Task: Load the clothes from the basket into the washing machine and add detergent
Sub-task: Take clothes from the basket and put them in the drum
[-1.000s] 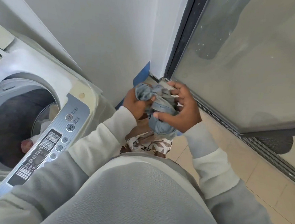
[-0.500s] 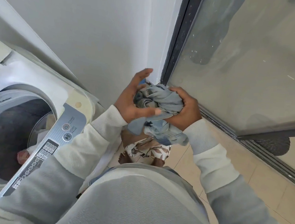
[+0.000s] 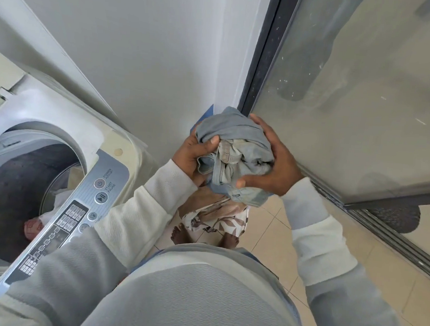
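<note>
Washer [image 3: 65,122] at left, drum [image 3: 13,193] open, a few items inside. Grey-blue bundle [image 3: 236,144] at centre, well right of the drum; left hand [image 3: 190,158] and right hand [image 3: 279,165] both curl round it. Loading step, by the look: next, swing the bundle left over the drum and let go.

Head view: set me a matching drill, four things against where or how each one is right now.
Things:
1. clothes bundle
2. washer tub
3. control panel
4. glass door

Places or states:
A. open at the top, some laundry inside
B. fills the right side of the view
C. gripped between the left hand and the right hand
D. silver strip along the washer's front edge

Pairs: 1-C, 2-A, 3-D, 4-B.
</note>
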